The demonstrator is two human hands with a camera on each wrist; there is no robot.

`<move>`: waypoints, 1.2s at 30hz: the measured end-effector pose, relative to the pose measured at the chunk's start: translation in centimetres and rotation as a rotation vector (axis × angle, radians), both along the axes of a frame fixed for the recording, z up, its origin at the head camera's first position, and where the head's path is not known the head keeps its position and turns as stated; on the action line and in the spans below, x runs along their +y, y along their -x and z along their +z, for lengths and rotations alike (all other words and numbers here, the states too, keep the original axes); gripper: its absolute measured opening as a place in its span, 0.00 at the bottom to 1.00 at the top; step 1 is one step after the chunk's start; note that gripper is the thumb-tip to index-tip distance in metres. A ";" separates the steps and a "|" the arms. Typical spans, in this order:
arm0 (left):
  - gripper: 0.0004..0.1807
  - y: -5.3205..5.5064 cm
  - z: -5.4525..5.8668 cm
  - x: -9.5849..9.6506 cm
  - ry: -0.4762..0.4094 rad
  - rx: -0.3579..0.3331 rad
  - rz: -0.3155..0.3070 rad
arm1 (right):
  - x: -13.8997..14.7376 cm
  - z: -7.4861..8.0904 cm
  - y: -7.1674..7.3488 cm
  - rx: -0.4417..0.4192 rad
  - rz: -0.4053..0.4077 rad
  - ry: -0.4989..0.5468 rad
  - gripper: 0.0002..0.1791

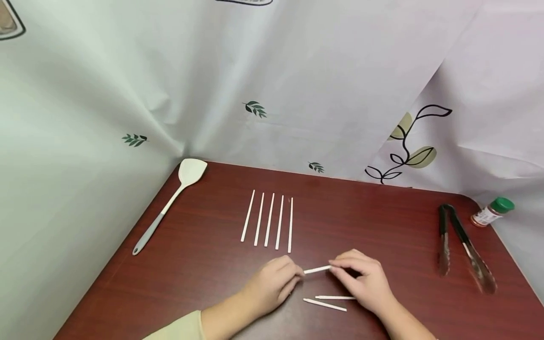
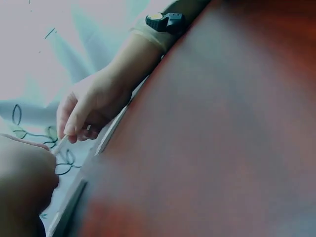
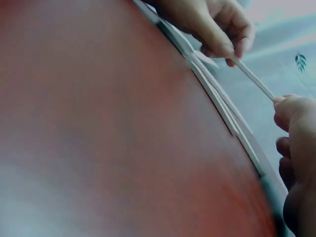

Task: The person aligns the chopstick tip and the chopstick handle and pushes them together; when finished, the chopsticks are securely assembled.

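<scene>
A short thin white stick [image 1: 317,269] spans the gap between both hands, just above the table. My left hand [image 1: 274,283] pinches its left end with thumb and fingers. At the other end, my right hand [image 1: 363,278] pinches it between thumb and fingertips; the right wrist view also shows the stick [image 3: 256,79] gripped at both ends. Below the hands lie two loose white sticks, one slanted [image 1: 325,304] and one level [image 1: 333,297], the latter reaching to the edge of the right hand. Each has a narrower tip at its left end.
Several longer white sticks [image 1: 269,219] lie side by side in a row beyond the hands on the dark red table [image 1: 204,264]. A white spatula [image 1: 170,203] lies at the left. Tongs [image 1: 463,241] and a green-capped shaker bottle [image 1: 488,215] are at the right. Printed cloth [image 1: 297,94] hangs behind.
</scene>
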State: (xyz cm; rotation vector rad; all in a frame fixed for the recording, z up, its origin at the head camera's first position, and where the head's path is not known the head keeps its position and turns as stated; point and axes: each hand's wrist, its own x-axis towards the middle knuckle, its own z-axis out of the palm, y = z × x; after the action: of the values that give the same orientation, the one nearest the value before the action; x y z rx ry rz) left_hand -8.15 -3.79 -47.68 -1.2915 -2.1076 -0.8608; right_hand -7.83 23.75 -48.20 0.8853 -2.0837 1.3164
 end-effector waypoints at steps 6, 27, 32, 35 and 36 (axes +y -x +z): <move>0.07 1.6 0.1 0.1 0.149 -0.012 0.049 | 0.7 0.0 2.0 -0.421 -0.095 0.183 0.15; 0.16 4.0 0.0 1.6 0.356 0.027 0.058 | -2.5 0.2 10.0 -0.376 -0.347 -0.217 0.19; 0.15 4.1 0.0 1.6 0.351 0.022 0.119 | -2.9 0.2 10.0 -0.360 -0.339 -0.468 0.31; 0.15 4.1 0.1 1.6 0.381 -0.006 0.175 | -3.0 0.3 9.8 -0.358 -0.337 -0.568 0.37; 0.15 4.1 0.2 1.5 0.386 -0.017 0.189 | -3.0 0.3 9.7 -0.357 -0.336 -0.593 0.38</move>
State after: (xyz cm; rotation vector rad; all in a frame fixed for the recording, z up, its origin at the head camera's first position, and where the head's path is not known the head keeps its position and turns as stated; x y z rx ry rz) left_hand -12.27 -2.27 -47.47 -1.2383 -2.4450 -0.3972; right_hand -17.57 20.77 -47.86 0.4965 -2.8276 0.7201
